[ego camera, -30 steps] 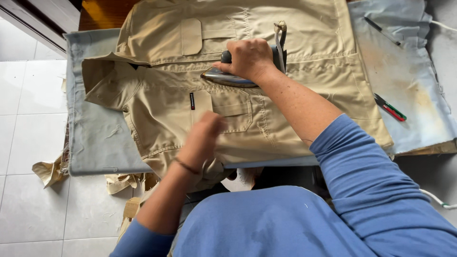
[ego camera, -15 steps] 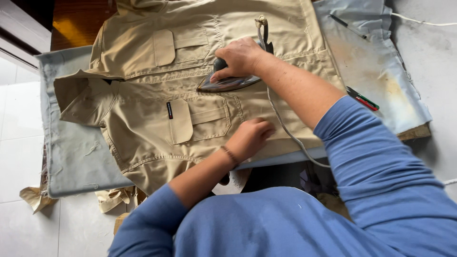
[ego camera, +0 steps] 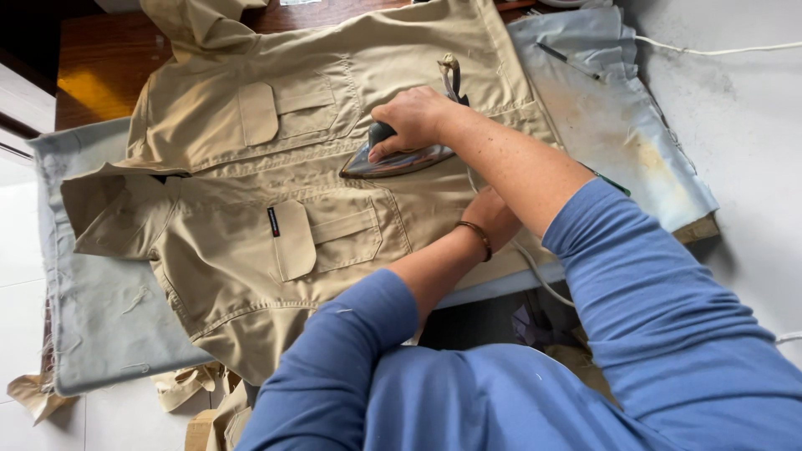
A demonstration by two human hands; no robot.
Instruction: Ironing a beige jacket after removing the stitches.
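Note:
A khaki shirt (ego camera: 251,234) with two flap pockets lies flat on a grey padded cloth (ego camera: 100,326). My right hand (ego camera: 413,121) grips the handle of a flat iron (ego camera: 393,160), whose sole rests on the shirt front near the button placket. My left hand (ego camera: 493,219) lies mostly hidden under my right forearm, pressing on the shirt's lower part. A bangle circles that wrist. Both sleeves are blue.
The grey cloth (ego camera: 618,125) is stained and scorched at the right end, with a pen (ego camera: 568,61) on it. A white cord (ego camera: 718,48) runs across the grey surface at right. Brown wood shows at top left. Khaki scraps (ego camera: 192,392) lie on the white floor tiles.
The iron has slid along the shirt front. My left hand has moved right along the shirt's lower edge, now under my right forearm. The view has tilted and shifted.

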